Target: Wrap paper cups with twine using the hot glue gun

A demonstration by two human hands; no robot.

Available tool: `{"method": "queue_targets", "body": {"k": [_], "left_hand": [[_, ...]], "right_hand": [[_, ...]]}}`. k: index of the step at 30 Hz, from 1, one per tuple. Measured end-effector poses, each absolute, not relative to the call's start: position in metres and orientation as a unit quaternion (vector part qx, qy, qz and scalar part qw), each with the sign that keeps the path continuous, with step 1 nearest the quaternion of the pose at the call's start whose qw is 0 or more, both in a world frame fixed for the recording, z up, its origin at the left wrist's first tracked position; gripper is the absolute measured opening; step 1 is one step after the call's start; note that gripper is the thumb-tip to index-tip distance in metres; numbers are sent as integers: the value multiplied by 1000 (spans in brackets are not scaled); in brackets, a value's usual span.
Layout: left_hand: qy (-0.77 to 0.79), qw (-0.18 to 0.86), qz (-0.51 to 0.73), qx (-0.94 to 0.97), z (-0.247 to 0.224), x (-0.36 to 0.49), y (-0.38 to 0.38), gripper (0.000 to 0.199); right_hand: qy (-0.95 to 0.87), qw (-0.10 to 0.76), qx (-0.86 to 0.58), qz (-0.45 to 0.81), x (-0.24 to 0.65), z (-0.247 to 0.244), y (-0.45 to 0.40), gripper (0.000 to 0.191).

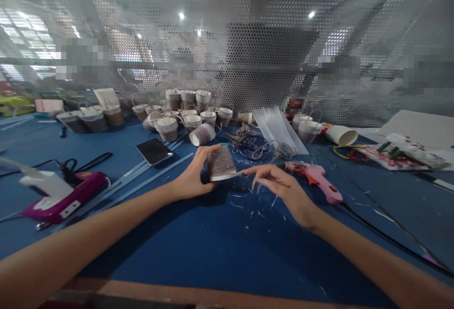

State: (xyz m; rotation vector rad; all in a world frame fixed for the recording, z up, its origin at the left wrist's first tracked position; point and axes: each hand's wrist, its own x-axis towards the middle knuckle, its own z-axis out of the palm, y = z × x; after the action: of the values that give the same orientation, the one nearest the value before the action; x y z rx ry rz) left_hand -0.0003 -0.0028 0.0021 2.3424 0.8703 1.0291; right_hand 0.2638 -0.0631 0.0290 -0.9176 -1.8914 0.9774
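Observation:
My left hand [193, 175] is wrapped round a small cup [222, 162] with brown cord-like wrapping, which lies tipped on its side above the blue table. A white strip [230, 175] runs along the cup's near edge and sticks out to the right. At the strip's free end is my right hand [278, 186], its fingers bent and apparently pinching that end. A pink glue gun [324, 183] lies just beyond the right hand, with its cord trailing right. Behind the cup are scissors with blue handles [250, 145] and tangled grey-brown cord [244, 131].
Several small bucket-like cups [166, 129] stand at the back. A phone [154, 151], glue sticks [142, 181] and a purple power strip [65, 202] with plugs lie left. Clear plastic sheets [278, 129] and a paper cup [341, 135] are behind. A perforated metal screen [213, 63] closes the far side.

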Motion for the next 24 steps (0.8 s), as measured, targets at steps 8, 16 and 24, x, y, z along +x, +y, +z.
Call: {"method": "queue_targets", "body": {"k": [8,16,24], "left_hand": [[304,236,390,837,4,2,-3,78],[309,261,386,829,3,-1,-2,93],[293,199,382,853,6,-3,-2,83]], "right_hand": [[-754,318,-372,439,256,28,-65,20],[-646,423,-402,492,261,26,-52,31],[-648,358,-665,-104,288,28,-47,34]]}}
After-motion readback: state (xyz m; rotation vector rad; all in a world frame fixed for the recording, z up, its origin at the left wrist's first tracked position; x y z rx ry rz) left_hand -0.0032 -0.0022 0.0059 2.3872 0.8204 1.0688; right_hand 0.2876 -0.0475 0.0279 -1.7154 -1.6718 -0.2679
